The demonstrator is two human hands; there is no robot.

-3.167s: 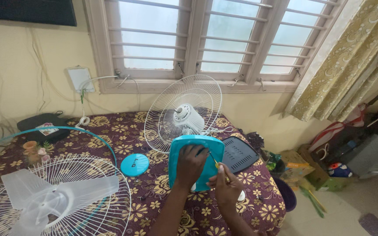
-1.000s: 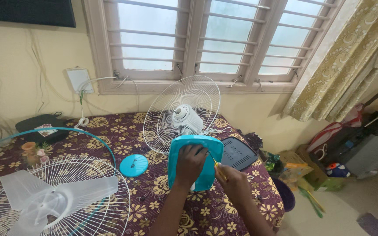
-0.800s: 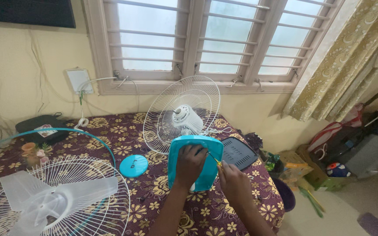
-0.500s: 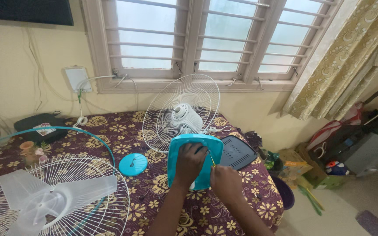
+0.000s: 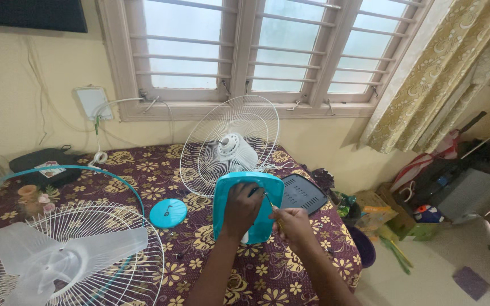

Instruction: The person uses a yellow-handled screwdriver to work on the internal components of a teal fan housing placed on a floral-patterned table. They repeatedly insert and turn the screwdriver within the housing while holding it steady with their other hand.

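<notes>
A turquoise fan base panel (image 5: 253, 187) stands tilted on the floral table. My left hand (image 5: 240, 208) presses flat on its face and holds it. My right hand (image 5: 291, 222) grips a thin screwdriver (image 5: 270, 202) whose tip touches the panel's right side. Behind the panel stands the white fan motor with its rear wire guard (image 5: 229, 144).
A front wire guard with a translucent blade (image 5: 63, 255) lies at the near left, beside a turquoise ring (image 5: 117, 184) and a round turquoise cap (image 5: 168, 213). A dark grey grille cover (image 5: 303, 192) lies right of the panel. Clutter and bags fill the floor at right.
My right hand has shifted slightly around the panel's right edge with the screwdriver, dropping lower then coming back in. The left hand stays on the panel.
</notes>
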